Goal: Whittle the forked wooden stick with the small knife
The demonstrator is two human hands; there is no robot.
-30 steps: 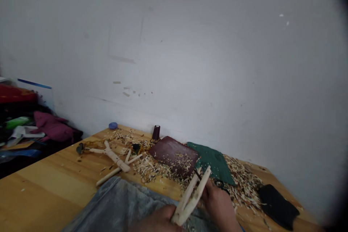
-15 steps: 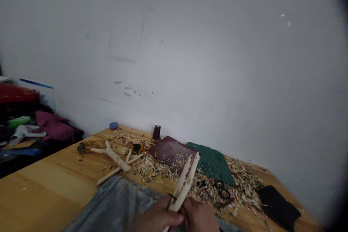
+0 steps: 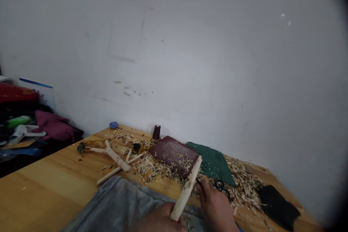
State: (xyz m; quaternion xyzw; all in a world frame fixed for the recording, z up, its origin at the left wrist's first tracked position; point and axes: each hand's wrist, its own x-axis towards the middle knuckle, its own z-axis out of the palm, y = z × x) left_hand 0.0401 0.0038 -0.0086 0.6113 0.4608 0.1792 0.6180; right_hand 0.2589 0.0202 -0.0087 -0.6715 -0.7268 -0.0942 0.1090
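Observation:
My left hand (image 3: 160,219) grips the lower end of a pale peeled wooden stick (image 3: 186,192), which slants up and to the right over the table. My right hand (image 3: 216,206) sits beside the stick, and a small dark-bladed knife (image 3: 199,181) pokes out from its fingertips, with its handle hidden. Black-handled scissors (image 3: 220,185) lie just beyond those fingers among wood shavings (image 3: 239,185). A grey cloth (image 3: 116,203) covers my lap below the hands.
A pine table (image 3: 49,181) meets a white wall. On it are a carved forked wooden figure (image 3: 115,159), a maroon pad (image 3: 174,154), a green mat (image 3: 212,163), a black pad (image 3: 277,206), a dark thread spool (image 3: 156,132) and a blue lid (image 3: 113,125). Clothes (image 3: 54,127) heap beyond the left edge.
The stick has turned and now leans right, its fork no longer visible. My right hand has moved away from my left hand, to the right.

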